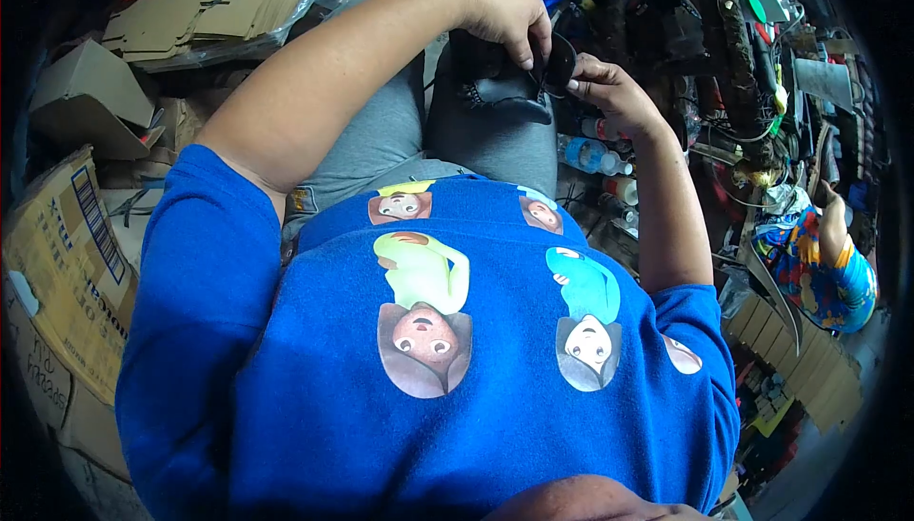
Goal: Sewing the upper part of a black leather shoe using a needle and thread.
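A black leather item with stitching along its edge, apparently a shoe [502, 93], rests on my lap over the right thigh. My left hand [505, 19] reaches across from above, thumb and fingers bent down and pinching at its upper part. From the right, my right hand [614, 93] grips a rounded dark flap [562, 59] of it between thumb and fingers. The flap stands up between both hands. Any small thing between my left fingertips is hidden.
Flattened cardboard [205, 12] and an open box [90, 88] stand at the left, with a large printed carton [71, 274] nearer. Plastic bottles [586, 155] lie right of my leg. Cluttered tools and cables fill the right side, where another person [828, 259] in bright clothing sits.
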The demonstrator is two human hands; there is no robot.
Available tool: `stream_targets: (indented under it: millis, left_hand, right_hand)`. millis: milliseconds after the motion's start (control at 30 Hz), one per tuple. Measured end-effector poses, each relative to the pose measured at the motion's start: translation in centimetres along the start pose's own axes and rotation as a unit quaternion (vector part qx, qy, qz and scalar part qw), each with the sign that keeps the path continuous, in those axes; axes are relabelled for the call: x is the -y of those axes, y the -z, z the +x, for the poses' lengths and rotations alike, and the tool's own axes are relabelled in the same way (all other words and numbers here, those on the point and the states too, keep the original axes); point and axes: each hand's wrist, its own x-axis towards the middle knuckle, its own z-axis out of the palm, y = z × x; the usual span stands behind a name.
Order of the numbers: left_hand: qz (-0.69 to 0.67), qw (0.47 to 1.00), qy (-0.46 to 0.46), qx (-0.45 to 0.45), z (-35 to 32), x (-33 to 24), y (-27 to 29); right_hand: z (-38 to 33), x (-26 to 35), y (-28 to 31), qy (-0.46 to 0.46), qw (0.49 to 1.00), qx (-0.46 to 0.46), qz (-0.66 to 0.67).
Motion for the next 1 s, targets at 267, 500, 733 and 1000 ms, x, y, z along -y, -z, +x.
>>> stream_targets:
  millis: [267, 500, 733, 1000]
  left_hand:
    - [-0.012, 1.0, 0.02, -0.012, 0.6, 0.6, -0.3]
    - [0.068, 0.955, -0.023, -0.289, -5.2, 5.2, 2.0]
    - [-0.526, 0.704, -0.079, -0.471, -29.4, 10.8, 8.5]
    - [0.084, 0.853, 0.091, -0.508, -22.5, 6.2, 1.2]
  right_hand:
    - [0.3, 0.5, -1.6, -0.024, 0.991, -0.034, 0.124]
    - [1.0, 3.8, -5.2, 0.012, 0.996, -0.092, -0.005]
    - [1.4, 5.1, -5.4, 0.012, 0.999, -0.039, -0.034]
    - [1.3, 4.6, -5.1, -0.006, 0.998, -0.033, -0.06]
